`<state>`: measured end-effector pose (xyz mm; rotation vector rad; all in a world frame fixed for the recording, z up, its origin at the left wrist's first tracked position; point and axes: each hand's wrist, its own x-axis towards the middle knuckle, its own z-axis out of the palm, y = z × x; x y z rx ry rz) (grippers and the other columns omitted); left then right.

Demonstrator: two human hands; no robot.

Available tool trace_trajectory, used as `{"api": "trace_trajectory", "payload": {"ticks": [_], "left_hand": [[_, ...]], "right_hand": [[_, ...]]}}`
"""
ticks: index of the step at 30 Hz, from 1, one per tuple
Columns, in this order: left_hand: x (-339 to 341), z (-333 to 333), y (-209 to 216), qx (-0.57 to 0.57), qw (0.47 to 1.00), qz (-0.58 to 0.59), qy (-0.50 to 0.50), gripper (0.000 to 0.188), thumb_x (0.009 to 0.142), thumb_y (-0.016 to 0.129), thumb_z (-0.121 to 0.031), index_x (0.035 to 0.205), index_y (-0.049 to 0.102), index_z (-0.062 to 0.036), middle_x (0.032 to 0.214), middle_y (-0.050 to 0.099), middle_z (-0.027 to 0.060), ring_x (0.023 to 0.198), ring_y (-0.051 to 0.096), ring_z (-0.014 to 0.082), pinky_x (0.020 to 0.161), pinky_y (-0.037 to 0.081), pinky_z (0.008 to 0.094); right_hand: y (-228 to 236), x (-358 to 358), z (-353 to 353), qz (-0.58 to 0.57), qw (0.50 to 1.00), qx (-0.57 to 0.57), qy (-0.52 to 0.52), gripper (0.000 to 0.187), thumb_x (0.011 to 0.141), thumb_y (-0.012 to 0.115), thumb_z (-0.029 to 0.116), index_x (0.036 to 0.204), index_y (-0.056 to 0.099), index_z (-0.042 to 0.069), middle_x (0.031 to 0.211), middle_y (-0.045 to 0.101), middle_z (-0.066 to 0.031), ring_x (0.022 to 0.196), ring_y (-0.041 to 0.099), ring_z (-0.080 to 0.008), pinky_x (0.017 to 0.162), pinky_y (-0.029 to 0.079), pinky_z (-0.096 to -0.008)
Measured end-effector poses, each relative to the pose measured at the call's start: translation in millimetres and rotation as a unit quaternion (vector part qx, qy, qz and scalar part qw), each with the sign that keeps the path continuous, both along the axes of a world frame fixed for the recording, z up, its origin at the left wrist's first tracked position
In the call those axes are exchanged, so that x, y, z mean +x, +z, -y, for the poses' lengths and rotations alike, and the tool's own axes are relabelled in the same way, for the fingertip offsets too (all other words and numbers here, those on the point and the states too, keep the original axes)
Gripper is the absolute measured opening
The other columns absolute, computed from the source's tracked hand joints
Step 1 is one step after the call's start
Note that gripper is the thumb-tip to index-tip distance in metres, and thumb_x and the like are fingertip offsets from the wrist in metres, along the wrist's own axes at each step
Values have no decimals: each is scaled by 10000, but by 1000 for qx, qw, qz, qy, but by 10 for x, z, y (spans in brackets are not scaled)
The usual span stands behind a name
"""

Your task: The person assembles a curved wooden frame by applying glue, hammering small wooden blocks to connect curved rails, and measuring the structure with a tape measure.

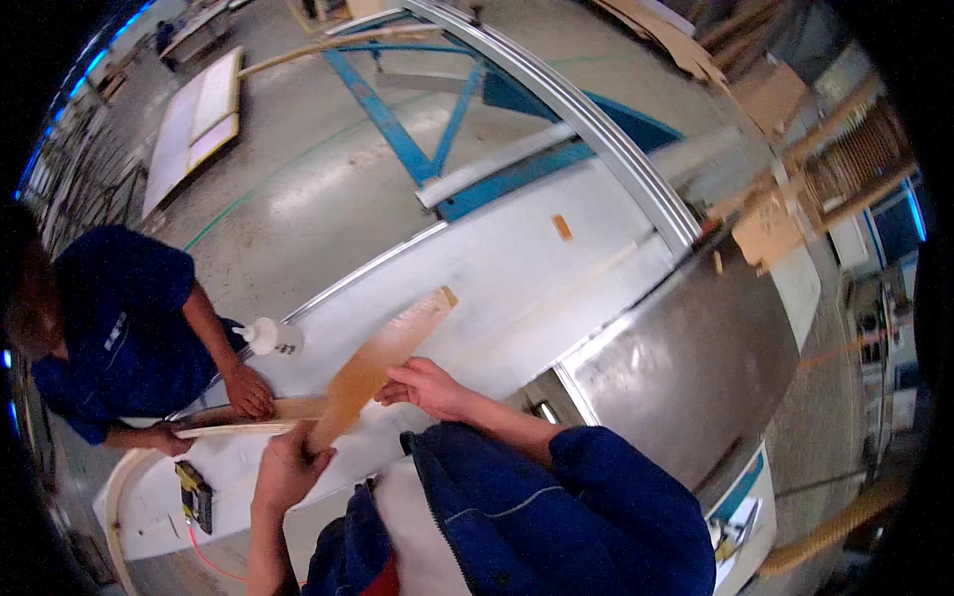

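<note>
OK, board point(373, 368) slants away from the left hand point(288, 467), which grips its near end. Right hand point(425, 389) half-curled at its right edge, can't tell if gripping. Left of left hand: tool point(196, 497), curved frame point(238, 429); bottle point(273, 338) beyond.

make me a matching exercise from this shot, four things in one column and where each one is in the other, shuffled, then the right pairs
Things
1. long flat tan wooden board
2. white plastic squeeze bottle
3. yellow-and-black handheld tool
4. small orange-brown rectangular piece

Places
A. inside the bend of the curved pale wooden strip
B. on the pale grey tabletop, past the board's far end
C. in the person's left hand
D. beside the co-worker's forearm

Right pairs: 1-C, 2-D, 3-A, 4-B
</note>
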<state>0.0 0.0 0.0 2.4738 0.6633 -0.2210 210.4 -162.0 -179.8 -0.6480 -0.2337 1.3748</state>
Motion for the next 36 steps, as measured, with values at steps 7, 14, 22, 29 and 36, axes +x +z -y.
{"api": "trace_trajectory", "payload": {"ticks": [7, 14, 22, 29, 36], "left_hand": [[-1, -185, -343, 23, 989, 138, 55, 332, 835, 787, -154, 1073, 645, 28, 769, 670, 214, 664, 678, 337, 651, 532, 409], [-391, -592, -449, 25, 992, 98, 73, 263, 849, 773, -91, 1040, 633, 22, 787, 663, 186, 677, 634, 235, 679, 526, 373], [-739, -1065, -957, -86, 990, 109, -20, 513, 867, 715, -8, 1349, 544, 32, 1122, 637, 183, 1029, 610, 268, 923, 495, 377], [-396, -1167, -897, 40, 982, 93, -159, 449, 870, 749, -97, 1269, 604, 49, 1171, 671, 240, 1092, 637, 343, 987, 485, 419], [-422, -1738, -1562, -28, 985, 46, -166, 486, 982, 703, -254, 1279, 565, 104, 1187, 649, 257, 1028, 639, 346, 916, 515, 425]], "right_hand": [[-534, -80, 359, 397, 913, -89, 5, 392, 943, 723, 232, 1241, 696, -22, 1030, 764, -162, 937, 717, -174, 860, 575, -326], [-297, -497, 31, 462, 874, -149, -3, 528, 861, 800, 345, 1244, 699, -5, 1048, 761, -164, 906, 722, -201, 850, 580, -339], [-199, -1311, -487, 530, 834, -144, -59, 682, 852, 782, 439, 1323, 606, -21, 1142, 687, -232, 1078, 649, -383, 967, 518, -436], [-404, -1613, -726, 705, 671, -201, -111, 250, 820, 674, 224, 967, 672, 22, 872, 686, -203, 857, 677, -409, 780, 548, -523], [-583, -1577, -741, 657, 711, -133, -212, 213, 667, 743, 114, 816, 653, -9, 829, 676, -230, 851, 664, -444, 735, 524, -520]]}}
